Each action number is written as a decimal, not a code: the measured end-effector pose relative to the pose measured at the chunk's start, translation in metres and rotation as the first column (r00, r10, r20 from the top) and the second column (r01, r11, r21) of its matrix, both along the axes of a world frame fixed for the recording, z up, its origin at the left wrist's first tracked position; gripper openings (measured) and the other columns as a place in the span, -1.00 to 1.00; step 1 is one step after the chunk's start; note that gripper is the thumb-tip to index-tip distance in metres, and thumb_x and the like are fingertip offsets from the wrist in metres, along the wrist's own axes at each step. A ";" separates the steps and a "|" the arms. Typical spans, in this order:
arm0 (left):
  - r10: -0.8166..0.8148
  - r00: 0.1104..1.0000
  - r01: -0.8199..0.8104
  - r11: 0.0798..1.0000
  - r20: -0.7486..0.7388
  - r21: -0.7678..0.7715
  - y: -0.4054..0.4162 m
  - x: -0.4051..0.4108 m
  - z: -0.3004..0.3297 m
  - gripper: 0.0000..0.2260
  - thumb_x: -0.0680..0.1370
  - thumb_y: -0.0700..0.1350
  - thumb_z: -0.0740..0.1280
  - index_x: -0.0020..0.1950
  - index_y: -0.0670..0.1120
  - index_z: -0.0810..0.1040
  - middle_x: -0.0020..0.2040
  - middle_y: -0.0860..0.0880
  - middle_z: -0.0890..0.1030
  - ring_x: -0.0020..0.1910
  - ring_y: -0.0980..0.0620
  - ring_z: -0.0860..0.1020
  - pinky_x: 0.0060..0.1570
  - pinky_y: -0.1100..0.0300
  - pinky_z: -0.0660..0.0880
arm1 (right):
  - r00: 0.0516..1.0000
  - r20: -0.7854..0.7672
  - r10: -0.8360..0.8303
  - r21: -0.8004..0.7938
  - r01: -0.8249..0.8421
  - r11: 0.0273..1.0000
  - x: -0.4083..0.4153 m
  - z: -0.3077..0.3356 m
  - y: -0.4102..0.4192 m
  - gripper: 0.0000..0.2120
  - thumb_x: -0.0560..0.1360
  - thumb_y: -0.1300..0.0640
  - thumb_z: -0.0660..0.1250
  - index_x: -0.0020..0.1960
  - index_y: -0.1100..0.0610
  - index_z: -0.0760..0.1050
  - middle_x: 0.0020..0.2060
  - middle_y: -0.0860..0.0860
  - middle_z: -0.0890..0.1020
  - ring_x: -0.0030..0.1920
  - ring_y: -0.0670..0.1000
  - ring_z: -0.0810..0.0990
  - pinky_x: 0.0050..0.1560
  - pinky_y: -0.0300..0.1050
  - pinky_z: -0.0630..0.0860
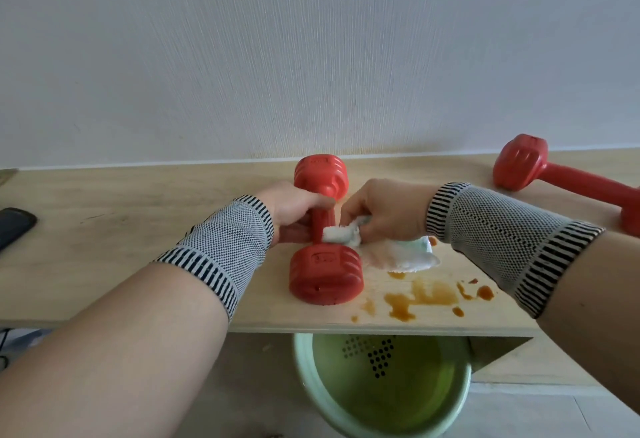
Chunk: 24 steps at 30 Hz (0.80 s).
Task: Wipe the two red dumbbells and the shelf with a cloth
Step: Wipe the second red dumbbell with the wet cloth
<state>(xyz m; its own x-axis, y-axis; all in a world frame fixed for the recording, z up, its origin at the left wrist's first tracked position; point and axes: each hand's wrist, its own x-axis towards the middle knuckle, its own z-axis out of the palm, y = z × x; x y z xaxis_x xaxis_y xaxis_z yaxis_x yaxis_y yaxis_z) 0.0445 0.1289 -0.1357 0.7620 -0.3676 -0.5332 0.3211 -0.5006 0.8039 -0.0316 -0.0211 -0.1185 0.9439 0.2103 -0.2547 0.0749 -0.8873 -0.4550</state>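
A red dumbbell (325, 275) lies on the light wooden shelf (138, 230), its bar pointing away from me. My left hand (294, 211) grips the bar from the left. My right hand (384, 211) holds a white cloth (398, 254) and presses a bunched corner of it against the bar from the right; the rest of the cloth trails on the shelf. A second red dumbbell (540, 174) lies at the far right, partly hidden behind my right forearm. Brown stains (426, 295) mark the shelf near its front edge.
A white wall rises directly behind the shelf. A dark flat object (14, 226) lies at the shelf's left end. Below the front edge stands a pale green basin (381, 385) holding a green perforated strainer.
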 end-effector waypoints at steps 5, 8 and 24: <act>-0.001 0.999 0.001 1.000 -0.045 -0.003 -0.005 -0.007 0.003 -0.94 0.55 -0.23 0.36 -0.05 -0.21 0.52 -0.49 -0.05 0.61 -0.53 0.06 0.60 -0.55 0.26 0.52 | 0.979 0.079 -0.187 0.049 0.183 0.982 -0.008 0.023 -0.020 -0.88 0.46 0.12 0.31 -0.19 -0.09 0.54 -0.27 -0.10 0.58 -0.21 -0.11 0.54 -0.21 -0.24 0.49; 0.096 0.988 -0.107 0.990 -0.123 -0.090 -0.005 -0.010 -0.002 -0.83 0.53 -0.20 0.41 0.07 -0.22 0.52 -0.29 -0.12 0.60 -0.35 -0.06 0.60 -0.39 0.12 0.60 | 0.944 0.115 -0.308 0.176 0.286 0.942 -0.016 0.027 -0.036 -0.89 0.47 0.12 0.32 -0.13 -0.07 0.59 -0.20 -0.05 0.64 -0.11 -0.03 0.61 -0.05 -0.10 0.58; 0.554 0.783 -0.574 0.466 -0.284 -0.673 -0.023 -0.025 0.020 -0.94 0.57 -0.23 0.35 -0.10 -0.18 0.54 -0.18 -0.07 0.61 -0.14 0.00 0.62 -0.09 0.04 0.57 | 0.566 -0.118 -0.816 0.829 0.508 0.233 -0.076 0.017 -0.066 -0.84 0.56 0.14 0.24 0.10 0.03 0.54 -0.17 0.04 0.63 -0.24 -0.02 0.64 -0.23 -0.09 0.63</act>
<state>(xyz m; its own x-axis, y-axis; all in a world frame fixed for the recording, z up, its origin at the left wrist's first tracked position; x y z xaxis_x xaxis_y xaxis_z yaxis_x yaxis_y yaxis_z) 0.0198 0.1054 -0.1162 0.9357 -0.1175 -0.3326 0.3451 0.4990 0.7949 -0.1073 -0.0868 -0.1011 0.8066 -0.5862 -0.0762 -0.1135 -0.0270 -0.9932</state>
